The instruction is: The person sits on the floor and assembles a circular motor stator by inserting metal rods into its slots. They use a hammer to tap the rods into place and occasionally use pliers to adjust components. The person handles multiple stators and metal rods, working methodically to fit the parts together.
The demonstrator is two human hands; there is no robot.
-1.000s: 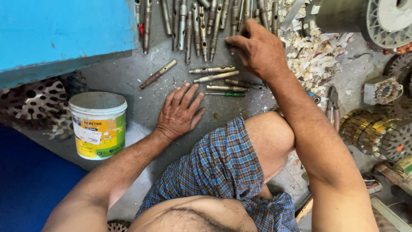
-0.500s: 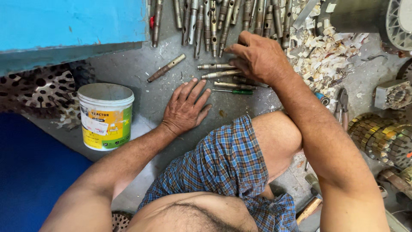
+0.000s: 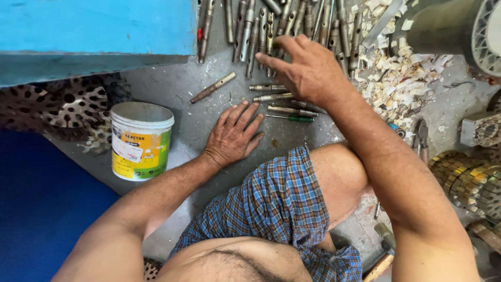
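Item: metal shafts (image 3: 271, 21), many, grey and rust-brown, in a rough row on the floor (image 3: 177, 89) at the far edge of my reach. Long axes mostly run near to far, a few slanted. A smaller group (image 3: 276, 99) lies nearer, crosswise, long axes left to right, directly under my right hand (image 3: 308, 70). One stray shaft (image 3: 213, 87) lies apart to the left, slanted.

Right hand: the nearer one to the far row. Fingers spread loosely, tips pointing left over the near ends of the shafts; index finger seems to touch one. I cannot tell whether anything is gripped; the palm looks empty.

Left hand (image 3: 233, 137): flat on the floor, palm down, fingers fanned wide, holding nothing. It lies just near of the crosswise group, fingertips close to it.

Also present:
- screwdriver (image 3: 292, 118), green handle, lying left to right, between the crosswise group and my knee.
- bucket (image 3: 140, 140), white with a yellow and green label, left of the left hand.
- chips (image 3: 396, 78), pale, heaped right of the shafts.
- pliers (image 3: 421, 138) on the floor, far right.
- blue bench (image 3: 94, 31), upper left.
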